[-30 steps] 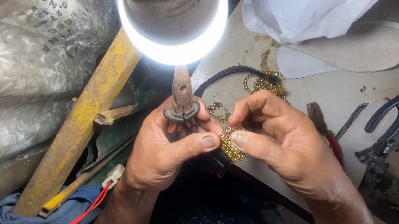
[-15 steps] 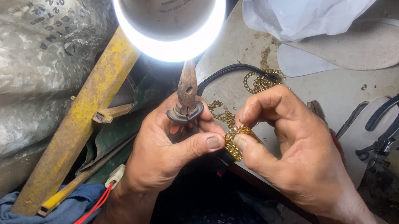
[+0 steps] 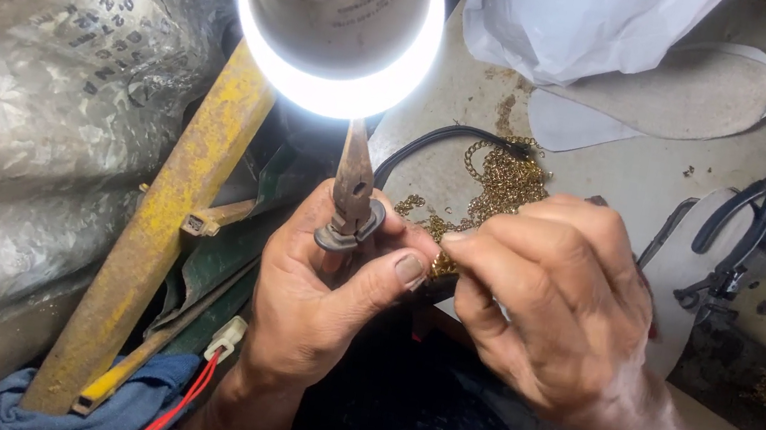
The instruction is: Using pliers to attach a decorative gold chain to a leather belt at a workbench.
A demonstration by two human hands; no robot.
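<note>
My left hand (image 3: 320, 297) grips rusty pliers (image 3: 352, 190) that point up toward the lamp, and its thumb and forefinger also pinch a small gold chain piece (image 3: 443, 262). My right hand (image 3: 552, 301) meets it from the right, fingertips pinched on the same gold piece and covering most of it. Behind my hands a heap of gold chain (image 3: 498, 187) lies on the table (image 3: 632, 171).
A lit round lamp (image 3: 336, 21) hangs just above my hands. A white plastic bag (image 3: 584, 18), a pale shoe insole (image 3: 685, 88), black pliers (image 3: 752, 215) and a black cable (image 3: 434, 142) lie on the table. A yellow bar (image 3: 169, 224) and plastic sheeting (image 3: 37, 93) stand at left.
My right hand has closed in over the gold piece and now hides most of it. The view has shifted slightly; the pliers stay upright in my left hand.
</note>
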